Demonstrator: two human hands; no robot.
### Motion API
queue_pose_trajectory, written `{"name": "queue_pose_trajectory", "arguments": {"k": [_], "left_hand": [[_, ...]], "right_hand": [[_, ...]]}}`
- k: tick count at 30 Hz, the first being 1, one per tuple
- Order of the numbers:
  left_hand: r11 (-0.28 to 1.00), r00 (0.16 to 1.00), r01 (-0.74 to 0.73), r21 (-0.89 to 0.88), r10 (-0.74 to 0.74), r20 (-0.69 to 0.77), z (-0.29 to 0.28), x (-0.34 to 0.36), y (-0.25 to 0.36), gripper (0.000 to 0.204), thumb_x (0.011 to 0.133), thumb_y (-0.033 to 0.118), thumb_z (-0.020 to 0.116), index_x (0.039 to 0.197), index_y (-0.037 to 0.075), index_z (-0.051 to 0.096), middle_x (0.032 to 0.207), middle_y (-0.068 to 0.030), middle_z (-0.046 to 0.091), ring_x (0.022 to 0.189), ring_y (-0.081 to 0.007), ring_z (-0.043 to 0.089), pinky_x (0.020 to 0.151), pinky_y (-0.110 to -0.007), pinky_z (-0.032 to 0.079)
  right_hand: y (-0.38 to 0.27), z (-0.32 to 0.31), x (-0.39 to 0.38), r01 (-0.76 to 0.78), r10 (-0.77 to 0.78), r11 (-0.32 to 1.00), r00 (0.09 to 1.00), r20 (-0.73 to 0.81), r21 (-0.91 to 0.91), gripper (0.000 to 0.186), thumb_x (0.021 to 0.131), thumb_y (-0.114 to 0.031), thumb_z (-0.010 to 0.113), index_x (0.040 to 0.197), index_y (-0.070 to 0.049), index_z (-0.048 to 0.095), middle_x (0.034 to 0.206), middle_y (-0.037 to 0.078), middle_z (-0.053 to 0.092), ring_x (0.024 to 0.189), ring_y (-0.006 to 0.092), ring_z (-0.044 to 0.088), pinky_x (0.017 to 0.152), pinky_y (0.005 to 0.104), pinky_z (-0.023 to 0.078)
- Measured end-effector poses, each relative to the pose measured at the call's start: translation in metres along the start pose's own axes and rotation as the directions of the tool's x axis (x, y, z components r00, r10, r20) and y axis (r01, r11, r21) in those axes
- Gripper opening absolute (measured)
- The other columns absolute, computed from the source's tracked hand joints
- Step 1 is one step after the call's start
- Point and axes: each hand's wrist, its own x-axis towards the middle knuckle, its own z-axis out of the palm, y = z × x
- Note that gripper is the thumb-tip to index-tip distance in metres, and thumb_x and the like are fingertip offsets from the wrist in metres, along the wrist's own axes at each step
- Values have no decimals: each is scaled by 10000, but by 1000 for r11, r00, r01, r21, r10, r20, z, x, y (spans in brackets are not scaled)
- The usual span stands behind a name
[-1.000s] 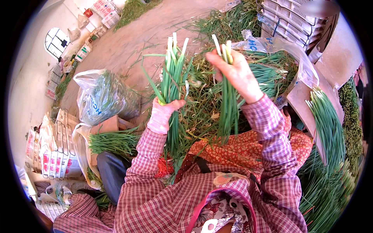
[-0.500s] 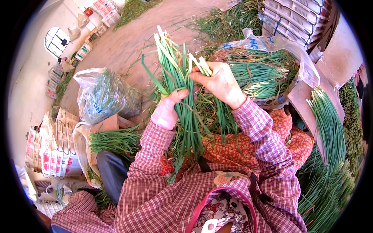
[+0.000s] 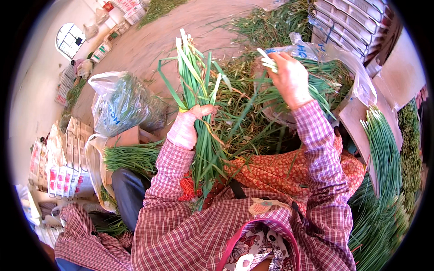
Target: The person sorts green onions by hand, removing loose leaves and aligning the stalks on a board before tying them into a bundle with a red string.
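Observation:
My left hand (image 3: 192, 123), in a pale glove, grips an upright bunch of green onions (image 3: 194, 81) held by a yellow band, white ends up and leaves hanging into my lap. My right hand (image 3: 289, 79) is raised to the right of it. It pinches a few loose green onion stalks (image 3: 266, 61) above a clear plastic bag of greens (image 3: 334, 81). Both arms wear red checked sleeves.
A heap of trimmed leaves (image 3: 244, 113) lies in front of me on an orange patterned cloth (image 3: 280, 171). A plastic bag of greens (image 3: 120, 104) sits at left by a cardboard box (image 3: 124, 137). Laid-out green onions (image 3: 384, 153) are at right, stacked crates (image 3: 352, 22) beyond.
My right hand has pulled away from the bunch, moving right toward the plastic bag with a few stalks. The left hand keeps the bunch upright, slightly lower.

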Motion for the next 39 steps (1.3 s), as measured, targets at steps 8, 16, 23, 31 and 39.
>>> {"name": "queue_pose_trajectory", "arguments": {"k": [8,16,23,31,39], "left_hand": [[979,995,-100,-179,100,-10,42,-11,3,397,685,5,705,1069,57,617,925,-19,649,793,-125,601,705,-273,491],[973,975,-194,-126,177,-135,24,-16,0,332,689,32,744,1005,39,645,853,-13,659,738,-97,600,683,-254,487],[978,955,-208,19,208,-211,-1,-19,12,334,684,30,745,999,25,638,839,3,652,753,-107,595,715,-269,481],[961,966,-231,151,245,-83,-2,-27,4,395,745,151,694,1120,64,604,993,-1,620,878,-99,553,827,-275,436],[976,996,-86,198,80,40,25,-20,-6,418,788,255,623,1139,36,562,984,-27,607,854,-134,558,772,-285,447]], "right_hand": [[-61,13,-23,-431,124,588,884,451,684,177,788,-155,680,877,-8,640,599,44,588,448,78,500,420,272,407],[-85,21,-23,-393,13,649,862,506,651,148,822,-127,611,895,-1,580,595,88,537,487,145,509,476,317,405],[-42,34,-30,177,-244,910,960,140,374,158,733,-84,664,857,-13,597,703,168,590,628,342,584,543,374,447],[-11,-31,0,-408,301,171,888,346,897,146,897,-195,569,946,-63,530,806,19,565,700,106,549,619,245,458],[-48,-16,3,-184,108,617,983,150,765,228,813,-198,678,941,-53,558,744,36,609,619,100,568,513,240,462]]}}
